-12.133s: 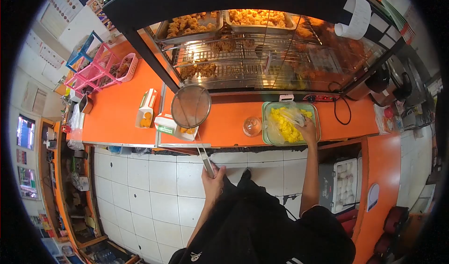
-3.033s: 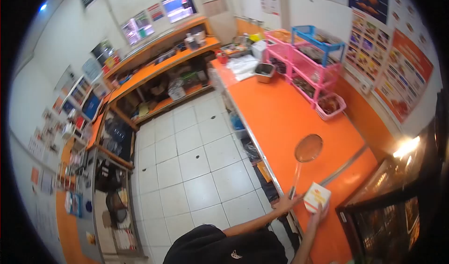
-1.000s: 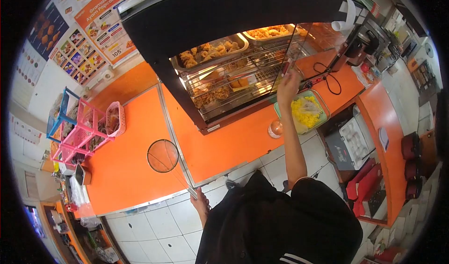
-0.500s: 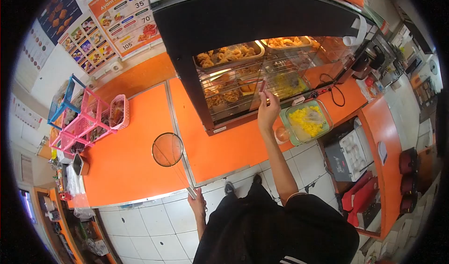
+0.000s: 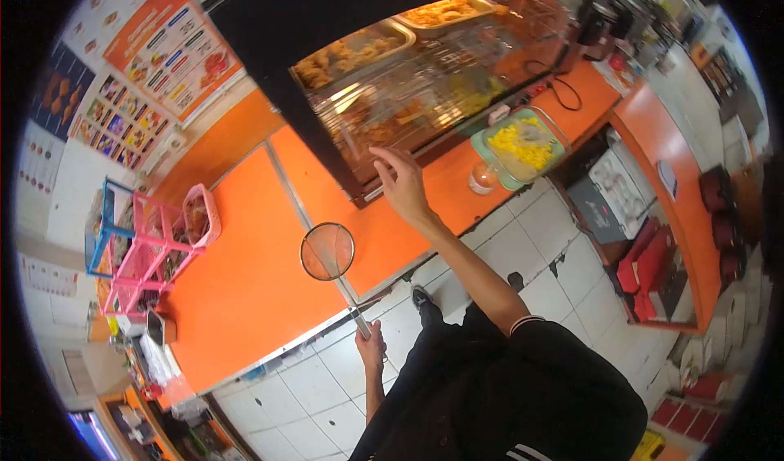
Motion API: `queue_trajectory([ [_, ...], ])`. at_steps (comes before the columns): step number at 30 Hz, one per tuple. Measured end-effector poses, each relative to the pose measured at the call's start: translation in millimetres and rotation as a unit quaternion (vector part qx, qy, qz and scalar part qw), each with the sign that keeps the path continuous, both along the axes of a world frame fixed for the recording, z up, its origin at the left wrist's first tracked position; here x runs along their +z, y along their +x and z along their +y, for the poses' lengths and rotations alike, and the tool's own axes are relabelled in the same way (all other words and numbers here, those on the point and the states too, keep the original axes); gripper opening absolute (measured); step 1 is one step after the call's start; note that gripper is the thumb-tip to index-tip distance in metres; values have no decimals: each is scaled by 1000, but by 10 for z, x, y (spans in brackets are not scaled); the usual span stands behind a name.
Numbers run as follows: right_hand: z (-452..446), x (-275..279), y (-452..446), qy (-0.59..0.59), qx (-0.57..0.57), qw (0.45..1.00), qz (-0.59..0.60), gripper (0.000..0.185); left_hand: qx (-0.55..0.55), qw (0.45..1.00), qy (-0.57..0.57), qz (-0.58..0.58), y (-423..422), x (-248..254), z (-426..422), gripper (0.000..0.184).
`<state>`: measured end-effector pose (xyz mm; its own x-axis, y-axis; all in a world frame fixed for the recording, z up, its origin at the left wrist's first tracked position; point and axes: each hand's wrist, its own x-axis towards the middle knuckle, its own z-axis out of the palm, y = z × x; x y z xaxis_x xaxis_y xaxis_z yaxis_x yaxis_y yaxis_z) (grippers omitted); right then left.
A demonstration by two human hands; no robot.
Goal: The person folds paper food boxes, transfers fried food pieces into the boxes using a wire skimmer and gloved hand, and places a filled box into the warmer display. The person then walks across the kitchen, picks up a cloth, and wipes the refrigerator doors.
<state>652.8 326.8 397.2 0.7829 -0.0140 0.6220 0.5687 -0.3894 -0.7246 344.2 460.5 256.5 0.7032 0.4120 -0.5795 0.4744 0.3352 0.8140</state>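
My left hand [image 5: 371, 347] is wrapped round the handle of a round wire-mesh strainer [image 5: 327, 251], which it holds out over the front edge of the orange counter. My right hand [image 5: 400, 182] is open, its fingers spread, at the lower left end of the glass front of a black food warmer [image 5: 253, 40]. Whether its fingertips touch the glass I cannot tell. Behind the reflecting glass [image 5: 408, 110], fried food [image 5: 351, 55] fills metal trays on the upper level. Lower racks show through less clearly.
An orange-labelled jar [image 5: 483, 178] and a green-rimmed container of yellow food [image 5: 523, 146] stand right of the warmer. Pink and blue baskets [image 5: 151, 240] sit at the counter's left end. A grey box [image 5: 608, 195] is under the right-hand counter. White floor tiles [image 5: 318, 387] lie below.
My right hand has let go of the glass pane's edge and is further left, fingers spread. The pane now covers the warmer's left part. The view has turned; the strainer stays in my left hand.
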Motion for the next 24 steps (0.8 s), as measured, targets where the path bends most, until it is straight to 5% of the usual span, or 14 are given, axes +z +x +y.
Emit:
queue_trajectory([
  [4,-687,-598,-685,25,20,996,83,20,-35,998,38,-20,-143,-38,-66,23],
  [5,-957,-1074,-981,27,47,989,140,19,-45,998,39,-24,-181,-47,-106,23],
  [6,-1322,-1227,-1433,-6,97,944,317,21,-46,998,43,-32,-220,-73,-173,23],
  [7,-1693,-1691,-1921,-110,87,968,206,22,-66,994,79,-31,-264,-107,-252,23],
  [9,-2720,-3545,-3273,-236,127,916,299,35,-98,990,102,-24,-362,-8,-459,24],
  [12,-3617,-3680,-5312,-175,20,670,721,36,-158,979,119,-56,-519,-150,-862,26],
  [17,-4049,-3289,-7189,87,-88,393,911,39,-301,949,75,-49,-770,-221,-1952,27],
  [19,-4170,-2868,-7583,191,-79,396,895,40,-357,933,-4,-36,-966,-233,-2571,28],
  [20,-4272,-2562,-7681,247,-72,451,855,41,-379,925,4,-35,-1078,-301,-2900,28],
  [22,-4684,-1802,-7651,362,-63,646,669,41,-420,907,-37,-6,-1347,-304,-3573,28],
  [24,-5123,-1325,-7531,597,-72,693,398,40,-459,886,-63,7,-1641,-285,-4276,28],
])
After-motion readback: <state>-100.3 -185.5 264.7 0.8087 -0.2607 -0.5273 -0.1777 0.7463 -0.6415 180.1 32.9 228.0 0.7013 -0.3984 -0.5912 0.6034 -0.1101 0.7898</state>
